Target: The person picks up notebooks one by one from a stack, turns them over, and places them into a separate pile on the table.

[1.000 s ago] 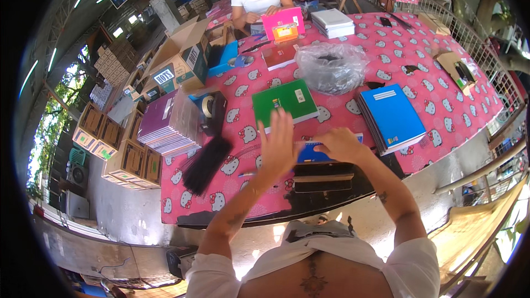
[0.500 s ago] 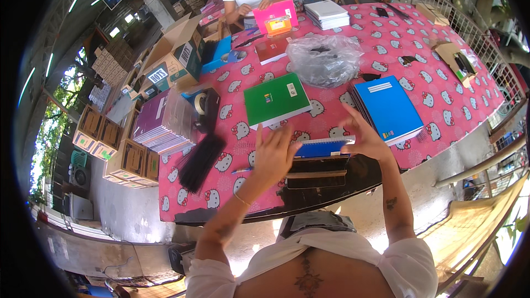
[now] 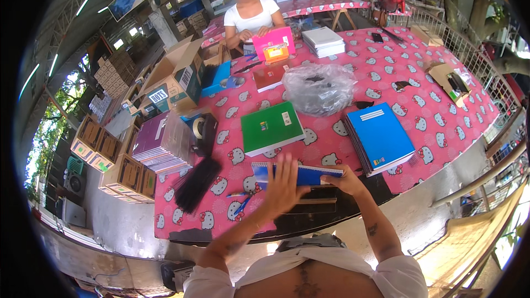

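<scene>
A blue notebook [image 3: 310, 175] with a pale upper edge stands tilted on its long side at the near edge of the table. My right hand [image 3: 349, 181] grips its right end between thumb and fingers. Against its left part lies my left hand [image 3: 282, 186], fingers stretched out and slightly blurred. Just below the notebook is a dark stand with a brown strip [image 3: 314, 201], partly hidden. A green notebook [image 3: 272, 128] lies flat beyond my left hand. To the right rests a stack of blue spiral notebooks [image 3: 381, 135].
Blue-handled pliers [image 3: 242, 205] and a bundle of thin black strands [image 3: 196, 187] lie left, near a tape dispenser [image 3: 203, 132] and purple notebooks [image 3: 163, 140]. Beyond are a clear plastic bag [image 3: 319, 91], grey notebooks [image 3: 324, 41], an open carton [image 3: 174, 77], and a person holding a pink folder [image 3: 269, 41].
My right hand has closed on the notebook's right end. The notebook now shows more of its blue face and extends farther left, with my left hand against it. The view has tilted up slightly.
</scene>
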`<state>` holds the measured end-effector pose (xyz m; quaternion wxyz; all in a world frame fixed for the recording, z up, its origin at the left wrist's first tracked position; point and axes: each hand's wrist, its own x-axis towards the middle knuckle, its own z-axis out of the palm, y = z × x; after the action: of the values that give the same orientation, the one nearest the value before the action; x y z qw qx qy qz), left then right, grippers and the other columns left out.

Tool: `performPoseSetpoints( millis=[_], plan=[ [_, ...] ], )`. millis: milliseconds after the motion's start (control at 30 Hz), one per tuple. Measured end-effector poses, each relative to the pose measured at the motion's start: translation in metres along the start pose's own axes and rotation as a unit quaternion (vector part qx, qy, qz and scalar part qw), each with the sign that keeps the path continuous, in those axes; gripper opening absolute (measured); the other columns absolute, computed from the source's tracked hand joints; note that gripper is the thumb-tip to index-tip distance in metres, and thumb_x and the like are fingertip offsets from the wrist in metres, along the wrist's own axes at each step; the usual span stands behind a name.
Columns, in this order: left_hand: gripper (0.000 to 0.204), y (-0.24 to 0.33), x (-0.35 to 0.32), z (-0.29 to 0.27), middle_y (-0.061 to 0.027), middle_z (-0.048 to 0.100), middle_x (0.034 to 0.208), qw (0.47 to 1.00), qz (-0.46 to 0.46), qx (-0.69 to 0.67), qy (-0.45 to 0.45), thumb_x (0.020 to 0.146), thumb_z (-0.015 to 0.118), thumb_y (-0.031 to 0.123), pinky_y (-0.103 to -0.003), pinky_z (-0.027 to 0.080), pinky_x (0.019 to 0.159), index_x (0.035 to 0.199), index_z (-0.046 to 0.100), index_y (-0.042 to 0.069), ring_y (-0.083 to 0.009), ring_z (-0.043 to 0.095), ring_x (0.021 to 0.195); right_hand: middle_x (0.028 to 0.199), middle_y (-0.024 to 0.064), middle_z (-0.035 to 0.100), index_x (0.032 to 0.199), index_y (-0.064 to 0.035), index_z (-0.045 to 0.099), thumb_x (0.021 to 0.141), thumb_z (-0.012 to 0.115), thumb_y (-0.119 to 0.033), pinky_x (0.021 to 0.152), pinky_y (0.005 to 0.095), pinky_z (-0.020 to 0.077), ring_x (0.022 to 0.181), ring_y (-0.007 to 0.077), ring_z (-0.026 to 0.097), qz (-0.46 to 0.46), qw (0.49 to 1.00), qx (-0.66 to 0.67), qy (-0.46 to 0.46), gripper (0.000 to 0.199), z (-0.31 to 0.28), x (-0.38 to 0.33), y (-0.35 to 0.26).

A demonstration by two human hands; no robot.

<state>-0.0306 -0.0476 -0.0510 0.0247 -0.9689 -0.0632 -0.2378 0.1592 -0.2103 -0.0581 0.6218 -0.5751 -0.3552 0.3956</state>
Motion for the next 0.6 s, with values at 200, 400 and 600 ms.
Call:
performPoseSetpoints(
  millis=[200,400,600],
  plan=[
    [0.085,-0.036,0.062,-0.016,-0.028,0.035,0.155,0.992,-0.063,0.08,0.076,0.093,0.055,0.059,-0.069,0.018,0.115,0.148,0.04,-0.004,-0.0476,0.029,0.146,0.093,-0.002,0.069,0.119,0.0003,0.07,0.092,0.074,-0.01,0.076,0.0245,0.0511,0.086,0.0051,0.059,-0.023,0.999,-0.04,-0.009,0.029,0.003,0.003,-0.006],
    [0.081,0.002,0.021,-0.013,-0.0221,0.037,0.156,0.997,-0.021,0.031,-0.072,0.092,0.058,0.056,-0.068,0.017,0.116,0.15,0.041,0.002,-0.0415,0.03,0.146,0.093,-0.0021,0.07,0.118,0.0,0.071,0.093,0.073,-0.008,0.075,0.0238,0.0516,0.084,0.0043,0.059,-0.059,0.998,0.009,-0.012,0.027,0.006,0.002,-0.001],
    [0.083,0.007,0.039,-0.002,-0.0277,0.036,0.155,0.996,0.064,0.052,-0.032,0.095,0.05,0.059,-0.07,0.018,0.114,0.146,0.04,-0.006,-0.0453,0.028,0.147,0.096,0.0004,0.072,0.119,0.0016,0.069,0.093,0.072,-0.007,0.077,0.0252,0.0522,0.088,0.0055,0.061,-0.082,0.996,-0.017,0.008,0.028,0.007,0.001,-0.002]
  ],
)
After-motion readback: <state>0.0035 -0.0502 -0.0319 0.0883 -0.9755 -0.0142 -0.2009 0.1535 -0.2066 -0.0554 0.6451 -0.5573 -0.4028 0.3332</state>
